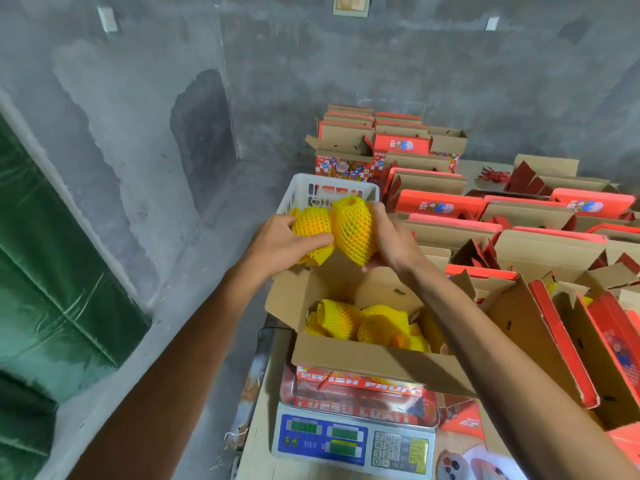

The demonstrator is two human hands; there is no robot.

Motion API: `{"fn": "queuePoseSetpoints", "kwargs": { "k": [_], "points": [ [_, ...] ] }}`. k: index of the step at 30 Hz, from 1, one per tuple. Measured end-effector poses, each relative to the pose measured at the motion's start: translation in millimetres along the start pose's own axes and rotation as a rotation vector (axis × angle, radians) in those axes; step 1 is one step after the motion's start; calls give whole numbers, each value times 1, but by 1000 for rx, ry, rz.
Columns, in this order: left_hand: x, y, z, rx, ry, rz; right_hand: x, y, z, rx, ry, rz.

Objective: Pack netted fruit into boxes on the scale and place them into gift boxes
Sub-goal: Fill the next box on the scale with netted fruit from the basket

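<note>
— Where's the fruit right now?

— I've got two netted fruits up in the air, directly above the far end of the open box (pixel 363 355) on the scale (pixel 353 438). The left netted fruit (pixel 311 233) and the right netted fruit (pixel 353 230) touch each other, long axes roughly upright.

— And the hands?

— My left hand (pixel 280 244) is curled round the left one, my right hand (pixel 391 240) wraps the right one; both grip firmly. The box lies straight below and nearer me, already holding netted fruit (pixel 363 323).

— Nearer side?

— I judge about equal. Beyond the box stands a white crate (pixel 304 192); gift boxes (pixel 519 216) spread to its right.
</note>
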State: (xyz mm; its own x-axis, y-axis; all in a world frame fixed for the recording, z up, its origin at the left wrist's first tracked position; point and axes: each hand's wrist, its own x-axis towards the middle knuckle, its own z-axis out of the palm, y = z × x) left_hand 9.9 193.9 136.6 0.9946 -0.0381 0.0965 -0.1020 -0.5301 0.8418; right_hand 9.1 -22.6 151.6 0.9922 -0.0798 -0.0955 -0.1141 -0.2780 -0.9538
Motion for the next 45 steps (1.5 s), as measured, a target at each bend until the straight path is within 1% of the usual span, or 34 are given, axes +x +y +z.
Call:
{"fn": "queuePoseSetpoints", "kwargs": {
  "k": [3,5,8,10,13,15,17,18,21,22,25,28,30,31,32,33,35,37,38,39,41,43,45],
  "points": [
    [29,-8,-9,-46,101,-31,34,-26,14,-37,-37,-22],
    [53,-16,-14,-62,113,-78,62,-38,24,-94,-73,-29],
    [92,-36,-14,-80,107,-153,108,-45,37,-189,-132,-17],
    [115,-55,-9,-69,79,-181,138,-39,45,-217,-176,34],
    [148,-86,5,-22,16,-232,179,-19,54,-227,-246,152],
    [167,-106,18,51,-26,-262,206,1,57,-321,-289,172],
    [183,-123,34,186,-83,-256,228,22,60,-483,-294,205],
    [192,-131,43,288,-112,-242,238,32,61,-616,-297,197],
    [216,-153,69,524,-200,-229,265,63,59,-1156,-335,34],
    [224,-160,78,565,-222,-226,271,72,58,-1285,-363,-15],
    [249,-176,103,636,-312,-241,290,90,55,-1484,-451,-59],
    [265,-193,128,783,-443,-203,305,103,53,-1518,-478,-47],
    [270,-204,140,854,-554,-193,312,111,51,-1497,-486,-38],
    [273,-209,143,866,-583,-191,314,116,49,-1479,-493,-25],
    [274,-211,144,854,-563,-181,316,118,48,-1465,-498,-15],
    [279,-213,143,812,-499,-155,318,121,48,-1453,-500,-9],
    [292,-212,140,759,-313,-71,322,125,48,-1430,-513,10],
    [310,-214,136,847,-160,25,326,129,50,-1371,-528,63],
    [319,-216,136,939,-138,86,327,130,52,-1339,-530,86],
    [328,-219,136,1038,-154,149,328,131,55,-1316,-525,94],
    [344,-223,140,1218,-262,235,331,132,60,-1292,-501,82],
    [356,-229,143,1367,-369,225,333,135,65,-1286,-488,78],
    [366,-231,146,1428,-409,169,332,139,69,-1243,-474,110]
  ]
}}
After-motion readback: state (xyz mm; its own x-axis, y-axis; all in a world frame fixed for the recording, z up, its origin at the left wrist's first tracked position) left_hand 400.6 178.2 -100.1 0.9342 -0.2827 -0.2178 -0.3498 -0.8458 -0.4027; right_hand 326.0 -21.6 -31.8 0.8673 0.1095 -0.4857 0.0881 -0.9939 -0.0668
